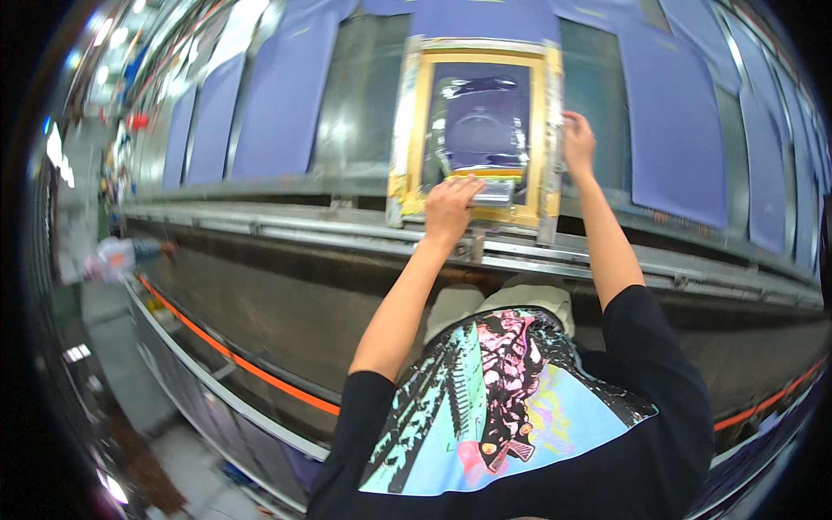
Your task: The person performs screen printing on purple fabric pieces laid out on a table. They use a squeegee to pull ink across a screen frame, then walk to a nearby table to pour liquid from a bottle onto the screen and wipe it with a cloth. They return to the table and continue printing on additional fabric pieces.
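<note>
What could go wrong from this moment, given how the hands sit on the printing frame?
The left hand presses the squeegee at the near end of the wooden screen frame; only the right hand steadies its edge, so the frame might shift and smear ink on the purple fabric panel alongside.

The person's left hand (pixel 451 206) grips a squeegee (pixel 494 192) at the near end of a yellow printing frame (pixel 419 121). The right hand (pixel 578 143) holds the frame's right side. Purple cloth sheets (pixel 672 121) lie on the long table (pixel 355 104) on both sides of the frame.
</note>
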{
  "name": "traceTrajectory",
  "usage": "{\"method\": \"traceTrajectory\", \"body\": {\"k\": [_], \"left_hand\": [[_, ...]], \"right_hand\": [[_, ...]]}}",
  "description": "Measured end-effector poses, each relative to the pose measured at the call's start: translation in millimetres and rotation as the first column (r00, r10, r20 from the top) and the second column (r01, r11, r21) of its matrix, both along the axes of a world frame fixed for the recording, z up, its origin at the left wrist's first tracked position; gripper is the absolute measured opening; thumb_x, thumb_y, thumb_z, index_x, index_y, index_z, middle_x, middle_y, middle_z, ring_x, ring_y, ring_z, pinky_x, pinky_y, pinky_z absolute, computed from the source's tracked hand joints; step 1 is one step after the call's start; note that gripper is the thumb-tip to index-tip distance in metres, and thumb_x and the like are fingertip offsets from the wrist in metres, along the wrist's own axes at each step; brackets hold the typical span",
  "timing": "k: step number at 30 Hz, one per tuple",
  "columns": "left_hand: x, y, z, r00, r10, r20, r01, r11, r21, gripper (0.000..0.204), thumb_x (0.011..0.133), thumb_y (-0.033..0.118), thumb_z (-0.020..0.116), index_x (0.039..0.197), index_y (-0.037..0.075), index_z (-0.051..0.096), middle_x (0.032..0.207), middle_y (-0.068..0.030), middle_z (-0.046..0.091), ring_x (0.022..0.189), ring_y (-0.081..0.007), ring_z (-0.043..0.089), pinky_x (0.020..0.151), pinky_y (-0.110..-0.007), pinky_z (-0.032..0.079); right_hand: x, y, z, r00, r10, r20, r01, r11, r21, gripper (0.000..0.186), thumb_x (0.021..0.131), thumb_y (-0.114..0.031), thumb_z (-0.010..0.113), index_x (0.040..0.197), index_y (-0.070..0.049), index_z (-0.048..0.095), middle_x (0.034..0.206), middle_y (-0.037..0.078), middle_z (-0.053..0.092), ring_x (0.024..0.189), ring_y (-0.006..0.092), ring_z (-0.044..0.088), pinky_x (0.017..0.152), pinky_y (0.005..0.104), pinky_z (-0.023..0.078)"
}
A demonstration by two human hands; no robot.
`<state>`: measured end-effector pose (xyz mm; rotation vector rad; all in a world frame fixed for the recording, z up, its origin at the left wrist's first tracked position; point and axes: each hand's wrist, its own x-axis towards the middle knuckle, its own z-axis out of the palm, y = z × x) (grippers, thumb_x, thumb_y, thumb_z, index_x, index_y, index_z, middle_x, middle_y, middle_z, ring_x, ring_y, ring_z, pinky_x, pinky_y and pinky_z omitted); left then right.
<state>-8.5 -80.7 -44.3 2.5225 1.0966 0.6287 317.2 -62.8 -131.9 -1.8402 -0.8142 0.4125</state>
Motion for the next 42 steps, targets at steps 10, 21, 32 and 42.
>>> {"method": "traceTrajectory", "body": {"k": [10, 21, 32, 42], "left_hand": [[-125, 5, 69, 0.903, 0.101, 0.418, 0.028, 0.956, -0.291, 0.048, 0.078, -0.006, 0.068, 0.122, 0.013, 0.076, 0.116, -0.0118, 0.076, 0.105, -0.026, 0.073, 0.087, -0.034, 0.058], [-356, 167, 65, 0.816, 0.447, 0.367, -0.31, 0.874, -0.374, 0.045, 0.082, 0.0, 0.07, 0.126, 0.003, 0.072, 0.073, -0.0054, 0.064, 0.066, -0.0119, 0.058, 0.067, -0.029, 0.051], [-545, 292, 59, 0.817, 0.532, 0.221, -0.445, 0.826, -0.346, 0.028, 0.082, 0.007, 0.074, 0.109, 0.004, 0.076, 0.062, -0.0008, 0.041, 0.06, -0.0072, 0.039, 0.057, -0.028, 0.041], [-599, 289, 32, 0.99, -0.081, -0.115, 0.063, 0.987, -0.149, 0.059, 0.072, -0.007, 0.071, 0.126, 0.018, 0.073, 0.132, -0.0051, 0.072, 0.122, -0.0303, 0.067, 0.098, -0.041, 0.055]], "right_hand": [[-56, 11, 89, 0.995, -0.045, 0.093, 0.051, 0.996, -0.068, 0.021, 0.101, -0.021, 0.062, 0.113, -0.009, 0.075, 0.078, 0.003, 0.066, 0.064, 0.0133, 0.059, 0.063, 0.0328, 0.048], [-352, 178, 108, 0.998, 0.069, -0.001, -0.068, 0.992, 0.107, 0.023, 0.103, -0.019, 0.058, 0.119, -0.008, 0.071, 0.082, 0.009, 0.067, 0.068, 0.0154, 0.059, 0.066, 0.0352, 0.049], [-559, 270, 63, 0.99, 0.02, -0.141, -0.002, 0.992, 0.125, 0.02, 0.104, -0.017, 0.056, 0.116, -0.009, 0.069, 0.065, 0.013, 0.061, 0.059, 0.025, 0.057, 0.062, 0.0416, 0.045], [-576, 290, 46, 0.996, -0.067, -0.056, 0.061, 0.993, -0.099, 0.019, 0.102, -0.017, 0.056, 0.114, -0.01, 0.069, 0.072, 0.02, 0.066, 0.073, 0.0393, 0.066, 0.071, 0.0504, 0.048]]}}
